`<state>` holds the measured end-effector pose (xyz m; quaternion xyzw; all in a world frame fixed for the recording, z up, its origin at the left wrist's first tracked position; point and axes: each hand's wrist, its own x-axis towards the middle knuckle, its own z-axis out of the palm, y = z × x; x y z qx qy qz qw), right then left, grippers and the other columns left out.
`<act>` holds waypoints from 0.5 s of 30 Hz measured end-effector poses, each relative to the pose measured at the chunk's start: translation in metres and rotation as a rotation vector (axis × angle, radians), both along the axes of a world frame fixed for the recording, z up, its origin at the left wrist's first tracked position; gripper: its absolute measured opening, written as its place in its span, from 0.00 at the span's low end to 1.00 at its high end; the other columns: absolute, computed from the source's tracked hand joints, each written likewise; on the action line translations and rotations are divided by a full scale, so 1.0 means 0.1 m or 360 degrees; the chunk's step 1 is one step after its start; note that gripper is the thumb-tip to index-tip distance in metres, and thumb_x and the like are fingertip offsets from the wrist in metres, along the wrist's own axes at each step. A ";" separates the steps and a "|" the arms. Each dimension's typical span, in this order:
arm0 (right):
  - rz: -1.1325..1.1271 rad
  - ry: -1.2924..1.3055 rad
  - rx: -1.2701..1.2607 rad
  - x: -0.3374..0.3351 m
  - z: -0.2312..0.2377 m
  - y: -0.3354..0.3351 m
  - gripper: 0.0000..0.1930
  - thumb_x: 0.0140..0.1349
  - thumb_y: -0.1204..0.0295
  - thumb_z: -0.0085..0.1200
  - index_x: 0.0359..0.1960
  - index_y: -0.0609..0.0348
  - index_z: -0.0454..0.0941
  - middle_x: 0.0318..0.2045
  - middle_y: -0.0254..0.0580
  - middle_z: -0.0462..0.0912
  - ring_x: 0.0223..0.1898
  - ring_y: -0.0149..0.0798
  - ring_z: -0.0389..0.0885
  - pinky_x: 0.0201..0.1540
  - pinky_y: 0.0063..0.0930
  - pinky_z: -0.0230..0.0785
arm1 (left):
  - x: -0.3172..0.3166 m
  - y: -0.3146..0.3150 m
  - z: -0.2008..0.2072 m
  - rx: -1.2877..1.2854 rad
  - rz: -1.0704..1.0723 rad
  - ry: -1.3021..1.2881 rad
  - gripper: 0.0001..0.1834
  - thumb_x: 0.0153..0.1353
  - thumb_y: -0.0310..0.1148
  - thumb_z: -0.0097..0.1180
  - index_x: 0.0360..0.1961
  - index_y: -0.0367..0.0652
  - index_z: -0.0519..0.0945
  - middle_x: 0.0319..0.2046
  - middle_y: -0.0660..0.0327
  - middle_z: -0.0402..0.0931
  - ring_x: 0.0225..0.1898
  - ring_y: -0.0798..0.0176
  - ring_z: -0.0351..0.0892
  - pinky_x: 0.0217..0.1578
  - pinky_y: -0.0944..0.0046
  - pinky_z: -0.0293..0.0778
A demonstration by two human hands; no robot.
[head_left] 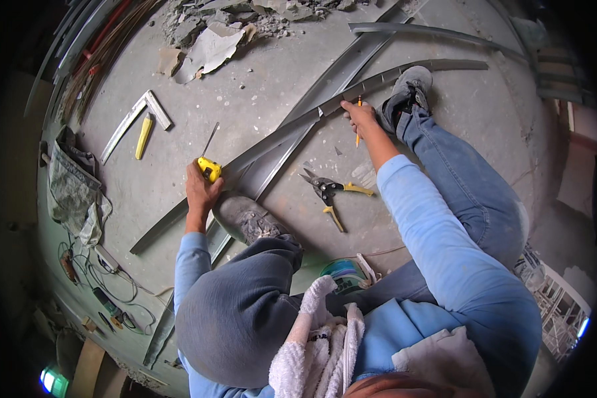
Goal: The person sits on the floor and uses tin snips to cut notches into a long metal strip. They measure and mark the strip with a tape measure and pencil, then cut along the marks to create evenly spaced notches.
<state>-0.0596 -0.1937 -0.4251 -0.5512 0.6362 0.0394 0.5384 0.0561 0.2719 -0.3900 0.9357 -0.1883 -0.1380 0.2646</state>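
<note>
My left hand is closed around a yellow tape measure; a short length of its blade sticks out toward the far side. Beside that hand runs a long narrow metal channel, notched along its far right part and lying across a wider metal channel. My right hand grips an orange pencil, its fingers against the narrow channel near a small bent tab. Tin snips with yellow handles lie spread on the floor between my arms.
My shoes are by the channels. To the left lie a metal square, a yellow-handled tool, a grey cloth bag and corded tools. Broken rubble is at the far side; another metal strip lies far right.
</note>
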 end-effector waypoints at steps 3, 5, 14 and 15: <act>0.0022 0.0048 0.0021 0.00 0.03 -0.01 0.20 0.57 0.57 0.74 0.31 0.56 0.76 0.25 0.37 0.83 0.15 0.27 0.68 0.15 0.24 0.57 | 0.05 0.02 0.00 -0.0236 0.0193 0.0198 0.39 0.52 0.40 0.70 0.61 0.37 0.66 0.48 0.42 0.75 0.47 0.39 0.79 0.50 0.47 0.75; 0.0019 0.0068 0.0029 0.00 0.06 -0.01 0.20 0.57 0.56 0.74 0.32 0.56 0.76 0.25 0.37 0.82 0.15 0.28 0.69 0.15 0.25 0.57 | 0.10 0.05 0.01 -0.0301 0.0309 0.0151 0.37 0.53 0.42 0.71 0.60 0.37 0.67 0.48 0.43 0.76 0.46 0.42 0.79 0.50 0.49 0.75; 0.0234 0.0074 -0.0302 -0.19 -0.14 0.12 0.21 0.63 0.51 0.66 0.39 0.57 0.76 0.28 0.41 0.81 0.20 0.35 0.74 0.18 0.32 0.64 | 0.47 0.12 -0.05 0.0203 0.0063 -0.0062 0.41 0.51 0.42 0.69 0.64 0.37 0.67 0.52 0.44 0.74 0.53 0.37 0.77 0.52 0.46 0.76; 0.0372 0.0129 -0.0488 -0.27 -0.20 0.18 0.20 0.64 0.53 0.64 0.40 0.58 0.76 0.30 0.45 0.82 0.23 0.40 0.79 0.21 0.37 0.69 | 0.49 0.12 -0.08 0.0175 0.0056 -0.0080 0.41 0.51 0.42 0.70 0.64 0.37 0.67 0.52 0.44 0.74 0.53 0.37 0.77 0.53 0.46 0.76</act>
